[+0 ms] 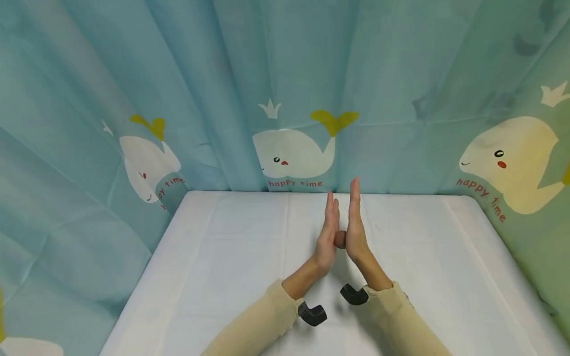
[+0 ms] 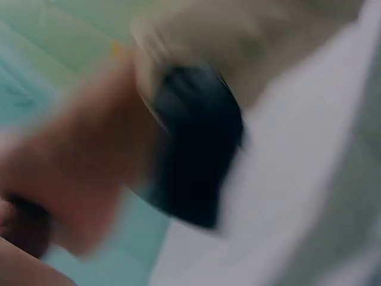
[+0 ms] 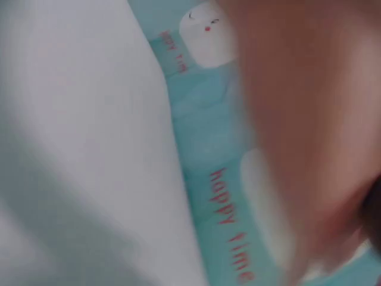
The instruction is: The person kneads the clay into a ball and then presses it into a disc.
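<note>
Head view: pressing round brown ball [image 1: 340, 240] between left hand [image 1: 326, 244] and right hand [image 1: 356, 235], with fingers [image 1: 354, 202] extended, holding flat-handed rather than clenched. Held over white table [image 1: 240, 237], in front of blue whale-print curtain [image 1: 294, 59]. Wearing beige sleeves [image 1: 256, 324] with black pieces [image 1: 355, 294] at both wrists. In wrist views, showing ball only as dark blurred patch; cannot tell exact contact there.

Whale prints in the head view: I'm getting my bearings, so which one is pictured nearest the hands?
The middle whale, pictured just above the fingertips of the left hand; the other whales sit well off to either side.
</note>
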Action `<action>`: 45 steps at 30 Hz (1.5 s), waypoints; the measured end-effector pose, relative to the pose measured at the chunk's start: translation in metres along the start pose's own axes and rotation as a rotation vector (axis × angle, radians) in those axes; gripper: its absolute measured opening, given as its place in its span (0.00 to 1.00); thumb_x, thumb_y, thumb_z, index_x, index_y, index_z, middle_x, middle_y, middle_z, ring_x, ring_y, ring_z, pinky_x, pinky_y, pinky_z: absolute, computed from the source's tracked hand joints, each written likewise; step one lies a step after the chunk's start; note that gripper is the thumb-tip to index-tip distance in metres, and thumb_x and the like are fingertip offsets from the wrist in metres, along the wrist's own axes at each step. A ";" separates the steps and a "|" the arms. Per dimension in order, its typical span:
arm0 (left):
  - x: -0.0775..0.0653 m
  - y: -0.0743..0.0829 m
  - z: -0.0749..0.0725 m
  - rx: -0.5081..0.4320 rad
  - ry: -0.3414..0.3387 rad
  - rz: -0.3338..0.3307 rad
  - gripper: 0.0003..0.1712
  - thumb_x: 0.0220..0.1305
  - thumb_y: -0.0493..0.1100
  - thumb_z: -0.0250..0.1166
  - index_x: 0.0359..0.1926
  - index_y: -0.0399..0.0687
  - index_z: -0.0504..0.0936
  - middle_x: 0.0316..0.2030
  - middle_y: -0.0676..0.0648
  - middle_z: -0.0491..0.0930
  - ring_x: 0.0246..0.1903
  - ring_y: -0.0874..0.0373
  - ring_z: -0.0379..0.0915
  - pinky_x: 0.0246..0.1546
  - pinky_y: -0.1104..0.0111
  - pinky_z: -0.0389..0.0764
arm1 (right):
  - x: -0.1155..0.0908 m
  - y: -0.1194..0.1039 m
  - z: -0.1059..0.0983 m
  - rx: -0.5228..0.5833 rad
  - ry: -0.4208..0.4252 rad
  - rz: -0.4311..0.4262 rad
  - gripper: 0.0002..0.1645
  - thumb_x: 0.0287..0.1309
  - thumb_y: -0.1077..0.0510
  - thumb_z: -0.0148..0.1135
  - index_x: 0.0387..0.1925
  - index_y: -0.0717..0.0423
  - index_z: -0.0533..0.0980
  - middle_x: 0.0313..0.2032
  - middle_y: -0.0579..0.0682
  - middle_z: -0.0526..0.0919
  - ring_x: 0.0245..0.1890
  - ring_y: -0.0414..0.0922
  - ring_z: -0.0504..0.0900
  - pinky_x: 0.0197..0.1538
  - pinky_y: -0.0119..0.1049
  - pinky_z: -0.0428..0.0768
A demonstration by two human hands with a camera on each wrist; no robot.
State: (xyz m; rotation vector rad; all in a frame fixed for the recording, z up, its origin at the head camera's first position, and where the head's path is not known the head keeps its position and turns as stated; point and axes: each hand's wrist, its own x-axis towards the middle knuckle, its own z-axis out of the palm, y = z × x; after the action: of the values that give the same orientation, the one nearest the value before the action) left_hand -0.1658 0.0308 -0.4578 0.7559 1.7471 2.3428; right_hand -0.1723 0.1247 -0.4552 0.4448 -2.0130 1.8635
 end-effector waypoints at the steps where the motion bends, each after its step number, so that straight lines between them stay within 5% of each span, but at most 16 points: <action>1: 0.000 0.004 0.000 -0.008 0.007 0.010 0.38 0.81 0.64 0.22 0.82 0.59 0.27 0.82 0.52 0.29 0.80 0.57 0.26 0.77 0.50 0.31 | -0.001 0.005 -0.001 0.023 -0.006 0.018 0.33 0.83 0.47 0.19 0.83 0.39 0.32 0.82 0.40 0.33 0.80 0.41 0.31 0.77 0.52 0.31; 5: 0.010 0.015 -0.007 0.063 0.049 0.036 0.38 0.81 0.64 0.22 0.83 0.56 0.28 0.82 0.55 0.30 0.80 0.60 0.26 0.77 0.51 0.31 | -0.018 0.014 0.009 0.103 -0.042 0.071 0.33 0.83 0.46 0.16 0.82 0.37 0.31 0.82 0.42 0.33 0.81 0.42 0.31 0.77 0.57 0.32; 10: 0.023 0.004 -0.023 0.190 0.072 0.066 0.35 0.83 0.56 0.21 0.82 0.52 0.27 0.82 0.49 0.26 0.80 0.59 0.23 0.77 0.50 0.31 | -0.038 -0.006 0.025 0.117 -0.074 0.058 0.34 0.82 0.44 0.18 0.83 0.36 0.31 0.82 0.41 0.34 0.81 0.42 0.31 0.76 0.59 0.32; 16: 0.009 -0.020 -0.013 0.104 0.043 -0.022 0.36 0.82 0.59 0.23 0.83 0.56 0.29 0.82 0.51 0.29 0.80 0.56 0.24 0.77 0.48 0.33 | -0.014 -0.016 0.015 -0.046 -0.037 -0.090 0.38 0.81 0.40 0.22 0.83 0.47 0.38 0.82 0.46 0.37 0.81 0.45 0.29 0.77 0.47 0.27; 20: 0.000 -0.010 -0.004 -0.001 0.046 -0.013 0.36 0.82 0.60 0.24 0.83 0.59 0.30 0.82 0.49 0.32 0.80 0.53 0.30 0.78 0.52 0.36 | -0.002 0.008 0.003 -0.109 0.004 -0.032 0.36 0.81 0.41 0.22 0.83 0.44 0.38 0.82 0.44 0.36 0.81 0.46 0.28 0.77 0.49 0.25; 23: 0.005 0.005 -0.005 0.009 0.054 0.057 0.38 0.82 0.63 0.25 0.83 0.56 0.31 0.82 0.50 0.32 0.80 0.53 0.30 0.77 0.51 0.34 | -0.012 0.022 0.005 -0.030 -0.017 0.042 0.34 0.82 0.48 0.19 0.83 0.43 0.34 0.82 0.43 0.33 0.80 0.46 0.27 0.76 0.52 0.25; 29: 0.022 0.009 -0.023 0.281 0.096 0.214 0.40 0.81 0.63 0.27 0.83 0.49 0.34 0.82 0.51 0.34 0.80 0.57 0.29 0.77 0.49 0.35 | -0.045 0.004 0.027 0.267 -0.118 0.054 0.34 0.83 0.48 0.18 0.82 0.41 0.26 0.82 0.47 0.29 0.81 0.49 0.28 0.76 0.58 0.29; 33: 0.014 -0.003 -0.021 0.230 0.044 0.124 0.38 0.82 0.63 0.26 0.83 0.54 0.33 0.82 0.54 0.32 0.80 0.61 0.27 0.77 0.50 0.34 | -0.029 -0.012 0.019 0.353 -0.091 0.016 0.35 0.83 0.43 0.20 0.82 0.39 0.29 0.82 0.48 0.30 0.81 0.46 0.27 0.78 0.48 0.31; 38: -0.005 -0.004 -0.006 0.176 -0.053 0.085 0.38 0.81 0.61 0.23 0.83 0.53 0.30 0.82 0.51 0.28 0.80 0.59 0.23 0.77 0.48 0.32 | 0.000 0.002 -0.002 0.278 -0.028 0.143 0.34 0.80 0.35 0.22 0.82 0.27 0.34 0.82 0.37 0.35 0.80 0.34 0.31 0.77 0.47 0.32; 42: -0.001 0.007 -0.007 0.184 -0.035 0.100 0.40 0.81 0.64 0.21 0.83 0.51 0.30 0.82 0.50 0.29 0.80 0.59 0.23 0.77 0.49 0.31 | -0.006 0.023 0.002 0.216 -0.076 0.225 0.33 0.81 0.37 0.17 0.81 0.28 0.31 0.82 0.37 0.32 0.80 0.36 0.31 0.77 0.55 0.32; 45: 0.009 0.008 -0.016 0.249 0.020 0.099 0.41 0.80 0.65 0.21 0.83 0.50 0.32 0.82 0.50 0.31 0.80 0.58 0.24 0.77 0.48 0.30 | -0.021 0.021 0.013 0.212 -0.116 0.187 0.33 0.82 0.42 0.15 0.82 0.33 0.29 0.82 0.42 0.31 0.80 0.41 0.30 0.76 0.59 0.32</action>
State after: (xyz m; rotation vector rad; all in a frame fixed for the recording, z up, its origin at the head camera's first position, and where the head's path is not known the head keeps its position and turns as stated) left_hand -0.1794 0.0176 -0.4510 0.8748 2.0820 2.2238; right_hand -0.1638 0.1135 -0.4845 0.4431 -1.9976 2.2256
